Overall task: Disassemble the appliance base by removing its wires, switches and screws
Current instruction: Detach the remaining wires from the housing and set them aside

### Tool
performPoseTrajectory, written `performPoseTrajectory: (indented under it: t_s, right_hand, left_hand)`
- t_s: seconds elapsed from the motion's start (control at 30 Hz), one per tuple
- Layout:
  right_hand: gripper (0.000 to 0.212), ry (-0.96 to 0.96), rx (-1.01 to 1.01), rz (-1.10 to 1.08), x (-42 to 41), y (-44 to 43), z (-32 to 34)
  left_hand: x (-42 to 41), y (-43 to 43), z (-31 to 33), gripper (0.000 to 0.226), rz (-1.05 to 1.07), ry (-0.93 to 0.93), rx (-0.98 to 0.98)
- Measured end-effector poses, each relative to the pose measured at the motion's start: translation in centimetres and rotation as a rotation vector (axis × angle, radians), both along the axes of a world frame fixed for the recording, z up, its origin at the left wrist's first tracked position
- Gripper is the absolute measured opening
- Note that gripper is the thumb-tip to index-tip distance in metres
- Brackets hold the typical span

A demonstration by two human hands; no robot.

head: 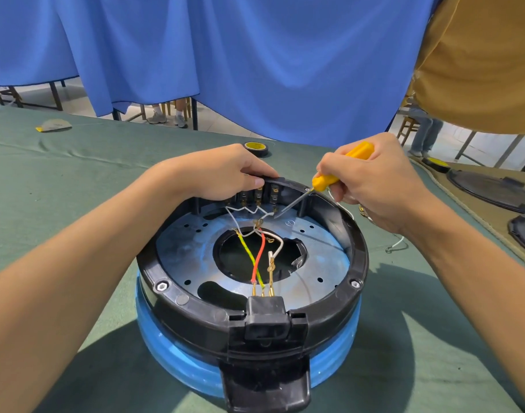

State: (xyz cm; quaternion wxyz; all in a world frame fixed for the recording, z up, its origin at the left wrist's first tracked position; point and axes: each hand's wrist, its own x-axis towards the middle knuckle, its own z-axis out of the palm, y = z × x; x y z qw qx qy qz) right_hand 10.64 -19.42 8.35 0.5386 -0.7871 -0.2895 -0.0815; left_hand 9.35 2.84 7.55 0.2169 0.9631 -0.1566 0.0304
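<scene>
on green-cloth bench (76, 162): round black plastic appliance base (177, 311). inside: silver metal plate (189, 248), red wire (259, 257), yellow-green wire (248, 255), white wire (278, 243), to near-rim black socket (265, 311). far rim gripped by left hand (225, 174), fingers curled. clenched in right hand (374, 186): yellow-handled screwdriver (324, 181), tip at far-wall terminals.

A workshop with cloth-covered tables (76, 174) and curtains (255, 55).

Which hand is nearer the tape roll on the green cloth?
Left. The left hand grips the far rim of the base, just in front of the tape roll. The right hand, holding the yellow screwdriver, sits further off to the roll's right.
</scene>
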Motion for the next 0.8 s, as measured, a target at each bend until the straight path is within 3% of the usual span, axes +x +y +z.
performPoseTrajectory:
  t_s: [0.13, 0.37, 0.57, 0.8]
  right_hand:
    - [0.027, -0.052, 0.05, -0.034, 0.0, -0.5, 0.7]
    - [0.025, -0.111, -0.216, -0.013, -0.8, 0.2, 0.1]
    - [0.025, -0.066, 0.002, -0.03, -0.3, 0.4, -0.2]
    - [0.023, -0.062, -0.019, -0.036, -0.3, 1.0, -1.0]
  left_hand:
    - [0.0, 0.0, 0.0, 0.033, 0.001, 0.006, -0.004]
    - [-0.3, -0.3, 0.1, 0.034, -0.019, -0.011, -0.022]
    - [-0.7, -0.3, -0.2, 0.031, 0.063, -0.014, -0.041]
    - [-0.4, 0.0, -0.5, 0.018, 0.189, -0.045, -0.06]
